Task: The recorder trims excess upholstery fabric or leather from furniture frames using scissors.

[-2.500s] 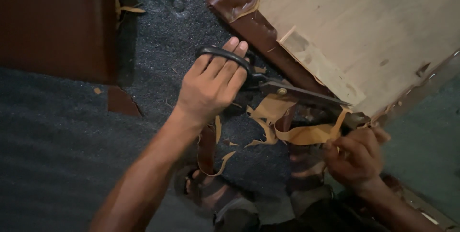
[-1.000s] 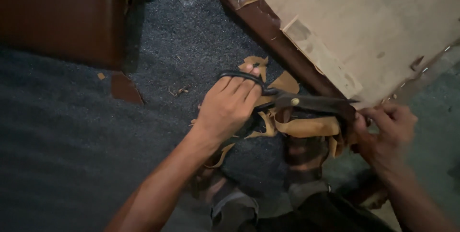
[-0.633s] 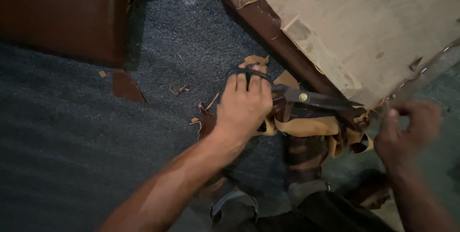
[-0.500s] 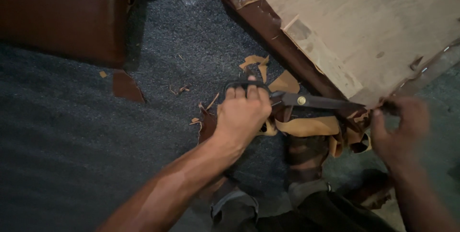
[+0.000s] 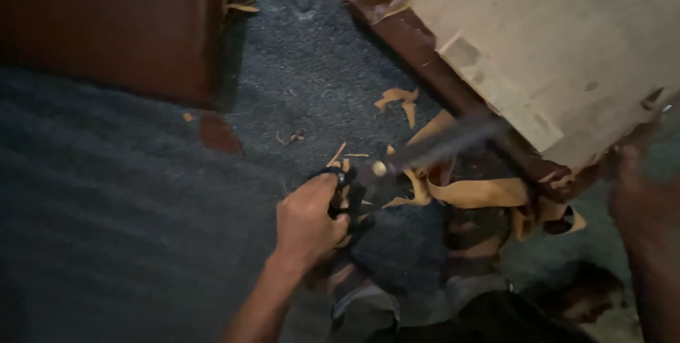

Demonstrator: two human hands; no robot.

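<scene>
My left hand (image 5: 308,219) is closed around the black handles of a pair of scissors (image 5: 379,168). The blurred blades point up and right toward the brown leather edge (image 5: 425,52) of a pale wooden board (image 5: 552,38). A tan leather strip (image 5: 482,193) hangs loose just below the blades. My right hand (image 5: 637,194) is blurred at the right edge, beside the board's lower corner. Whether it grips anything is unclear.
Tan leather scraps (image 5: 400,98) lie scattered on the dark grey carpet (image 5: 127,229). A large brown panel (image 5: 106,24) fills the top left, with a small brown piece (image 5: 219,134) below its corner. Dark cloth and leather pieces (image 5: 425,258) lie at the bottom centre.
My left hand has drawn the scissors back toward the lower left, and the blades have tilted upward. My right hand has shifted to the right edge and blurred.
</scene>
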